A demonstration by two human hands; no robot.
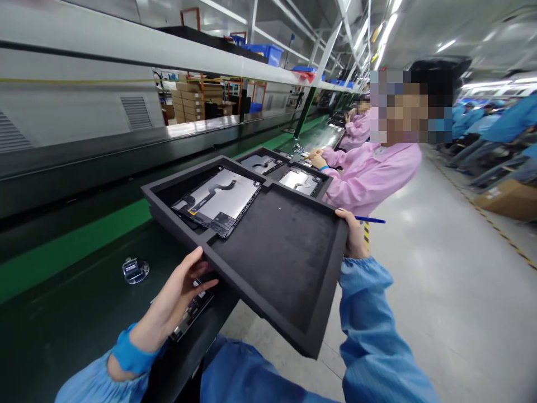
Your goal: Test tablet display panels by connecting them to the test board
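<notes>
A black foam tray [277, 257] tilts over the bench edge in front of me. In its left compartment lies a flat device panel [222, 193] with a silvery back and a dark ribbon cable; the right compartment is bare. My left hand [184, 285] holds the tray's near edge loosely, thumb at the rim and fingers spread below, partly hidden. On the right edge, my right hand [354, 235] is closed, its thumb over the rim. A blue pen [370, 220] sticks out past that hand. Below my left hand a circuit board [191, 313] lies on the bench.
A second black tray [325, 182] with similar panels sits behind. On the dark green bench [75, 313] is a small shiny metal part [135, 271]. A co-worker in a pink sleeve [373, 179] works at the far right side. A shelf beam [126, 47] runs above the bench.
</notes>
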